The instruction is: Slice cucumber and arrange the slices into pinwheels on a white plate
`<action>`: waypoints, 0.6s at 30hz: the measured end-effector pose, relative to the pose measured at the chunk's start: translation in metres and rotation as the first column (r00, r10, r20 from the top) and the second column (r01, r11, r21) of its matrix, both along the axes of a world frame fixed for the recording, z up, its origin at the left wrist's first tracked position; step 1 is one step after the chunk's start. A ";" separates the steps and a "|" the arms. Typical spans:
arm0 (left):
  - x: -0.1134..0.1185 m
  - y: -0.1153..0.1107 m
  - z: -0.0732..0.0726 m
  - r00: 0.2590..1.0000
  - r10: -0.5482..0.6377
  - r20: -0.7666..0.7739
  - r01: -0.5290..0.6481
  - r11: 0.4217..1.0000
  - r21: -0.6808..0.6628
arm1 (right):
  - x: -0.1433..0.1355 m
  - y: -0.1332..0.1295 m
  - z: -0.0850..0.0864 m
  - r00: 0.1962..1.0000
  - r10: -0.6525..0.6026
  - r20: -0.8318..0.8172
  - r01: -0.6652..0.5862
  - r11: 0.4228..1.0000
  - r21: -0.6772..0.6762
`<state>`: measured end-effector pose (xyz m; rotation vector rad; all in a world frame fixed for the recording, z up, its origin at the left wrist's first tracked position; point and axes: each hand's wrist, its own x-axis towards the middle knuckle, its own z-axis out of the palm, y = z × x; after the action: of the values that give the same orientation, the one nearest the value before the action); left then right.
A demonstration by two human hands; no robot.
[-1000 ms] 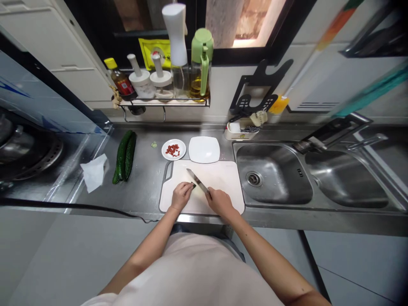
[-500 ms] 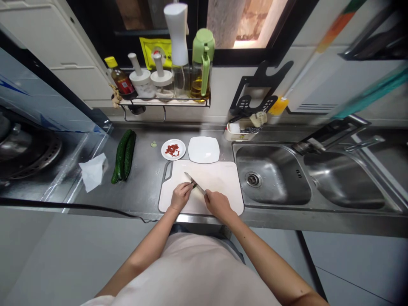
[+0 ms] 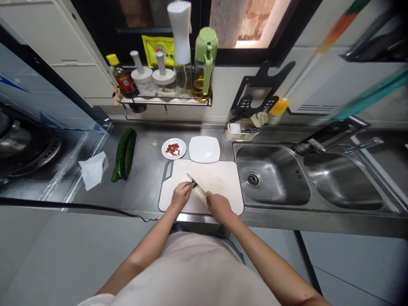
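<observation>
My right hand [image 3: 219,207] grips the handle of a small knife [image 3: 200,188], its blade slanting up and left over the white cutting board [image 3: 225,178]. My left hand [image 3: 181,195] is closed in a pinch at the board's left half, its fingertips close by the blade. A small dark piece [image 3: 194,183] shows at those fingertips against the knife; its kind is too small to make out. Something pale and thin lies under the blade. Just behind the board are a round white plate [image 3: 165,150] of chopped red pieces and a squarish white plate [image 3: 204,148].
Two cucumbers [image 3: 124,155] and a crumpled white tissue [image 3: 93,171] lie to the left, near a stove [image 3: 28,153]. A double sink [image 3: 274,176] with a faucet [image 3: 331,134] is at the right. Above the counter hangs a rack [image 3: 188,102] of bottles and jars.
The knife has shifted slightly to the right along with my right hand, and its blade angle has changed a little. My left hand stays almost in place. The view has moved slightly.
</observation>
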<state>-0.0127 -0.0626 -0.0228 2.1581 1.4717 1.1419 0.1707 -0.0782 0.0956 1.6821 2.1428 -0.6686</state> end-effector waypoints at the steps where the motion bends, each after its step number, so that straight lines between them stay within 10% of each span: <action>1: 0.000 0.000 0.000 1.000 -0.001 -0.001 0.001 1.000 -0.002 | 0.000 -0.001 0.000 1.000 -0.001 -0.001 0.001 1.000 -0.002; 18: -0.001 0.000 -0.002 1.000 0.006 0.009 -0.006 1.000 -0.017 | 0.013 -0.012 -0.001 1.000 0.008 0.006 -0.008 1.000 -0.028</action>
<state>-0.0132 -0.0623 -0.0248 2.1359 1.4797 1.1356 0.1836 -0.0906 0.0946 1.6579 2.1255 -0.6872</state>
